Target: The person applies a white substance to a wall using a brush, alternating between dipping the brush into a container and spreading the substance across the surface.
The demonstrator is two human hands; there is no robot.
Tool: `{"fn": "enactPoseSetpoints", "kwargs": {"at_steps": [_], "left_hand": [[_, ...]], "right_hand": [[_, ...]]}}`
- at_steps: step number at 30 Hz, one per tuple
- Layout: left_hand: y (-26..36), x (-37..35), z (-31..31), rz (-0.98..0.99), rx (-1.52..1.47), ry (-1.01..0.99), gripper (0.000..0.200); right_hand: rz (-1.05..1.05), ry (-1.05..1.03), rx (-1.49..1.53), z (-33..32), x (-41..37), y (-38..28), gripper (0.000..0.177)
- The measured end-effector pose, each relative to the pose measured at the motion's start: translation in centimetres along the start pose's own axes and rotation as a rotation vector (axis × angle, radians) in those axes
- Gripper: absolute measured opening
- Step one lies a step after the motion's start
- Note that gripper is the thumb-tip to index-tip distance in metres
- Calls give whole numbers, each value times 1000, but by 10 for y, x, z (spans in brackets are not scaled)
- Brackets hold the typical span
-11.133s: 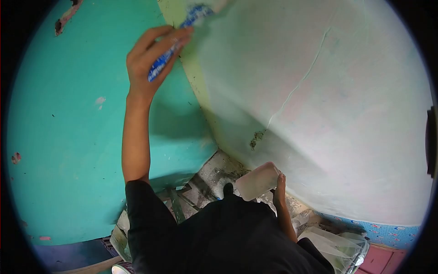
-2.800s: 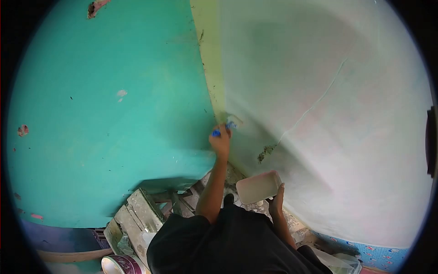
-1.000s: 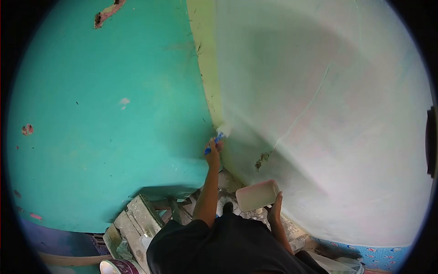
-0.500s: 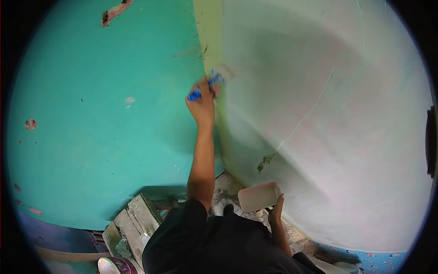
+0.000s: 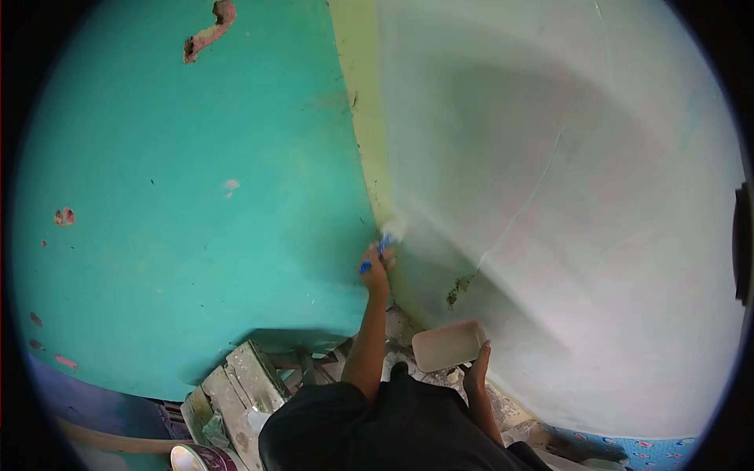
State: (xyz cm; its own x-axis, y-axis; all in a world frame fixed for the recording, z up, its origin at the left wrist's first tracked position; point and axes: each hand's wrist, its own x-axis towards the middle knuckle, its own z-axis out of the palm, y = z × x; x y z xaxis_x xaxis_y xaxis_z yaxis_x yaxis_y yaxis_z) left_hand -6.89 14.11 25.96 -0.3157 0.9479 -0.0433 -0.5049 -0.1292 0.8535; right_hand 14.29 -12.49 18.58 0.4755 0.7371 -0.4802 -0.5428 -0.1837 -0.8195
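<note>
A paintbrush (image 5: 385,242) with a blue handle and pale bristles is gripped in my left hand (image 5: 377,269), slightly blurred. Its bristles meet the yellow-green strip (image 5: 369,149) along the corner, at the edge of the whitish wall (image 5: 628,259). Lower down, my right hand (image 5: 477,369) holds a shallow rectangular tray (image 5: 449,346) by its right side. The tray is pale pinkish, and what is inside it cannot be made out clearly.
The turquoise wall (image 5: 196,259) on the left has chipped patches. Below it stands a paint-spattered wooden bench (image 5: 247,377), with an open bucket (image 5: 206,457) beside it. Blue patterned material (image 5: 660,449) lines the lower right. A crack runs down the whitish wall.
My left hand has moved down the corner strip with the paintbrush. The tray in my right hand stays nearly in place. The view has shifted slightly.
</note>
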Motion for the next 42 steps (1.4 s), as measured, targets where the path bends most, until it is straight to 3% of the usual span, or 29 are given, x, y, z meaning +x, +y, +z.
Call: {"fn": "enactPoseSetpoints", "kwargs": {"at_steps": [4,6,10,13,18,22,26,29,34,38,40,42], "left_hand": [[-16,-14,-13,-140,174,57,30],[5,2,8,7,196,-17,29],[140,7,96,343,364,-142,29],[247,-6,165,516,234,-184,29],[356,-12,222,722,43,-312,32],[348,-9,223,632,-103,-343,35],[220,14,171,347,-271,-334,35],[103,-10,106,167,-228,-163,33],[-10,-41,6,-3,-50,0,29],[-1,-43,27,11,16,18,27],[36,-46,61,186,139,-120,25],[98,-60,112,277,152,-124,26]], "right_hand": [[-2,5,-58,-1,-3,-11,73],[-9,-2,-72,-2,-3,-11,73],[-1,-13,-87,-8,-2,-11,73],[12,-18,-85,-11,0,-6,74],[29,-41,-84,-11,-13,-5,74],[33,-30,-88,-10,-20,-5,74],[23,-21,-69,-15,-16,3,74],[51,59,-74,-16,-17,-2,71],[-9,-4,-34,-25,-18,-9,70],[-8,-5,-37,-33,-8,-9,69],[-6,-17,-44,-35,-10,-9,69],[-7,-14,-60,-33,-11,-14,68]]}}
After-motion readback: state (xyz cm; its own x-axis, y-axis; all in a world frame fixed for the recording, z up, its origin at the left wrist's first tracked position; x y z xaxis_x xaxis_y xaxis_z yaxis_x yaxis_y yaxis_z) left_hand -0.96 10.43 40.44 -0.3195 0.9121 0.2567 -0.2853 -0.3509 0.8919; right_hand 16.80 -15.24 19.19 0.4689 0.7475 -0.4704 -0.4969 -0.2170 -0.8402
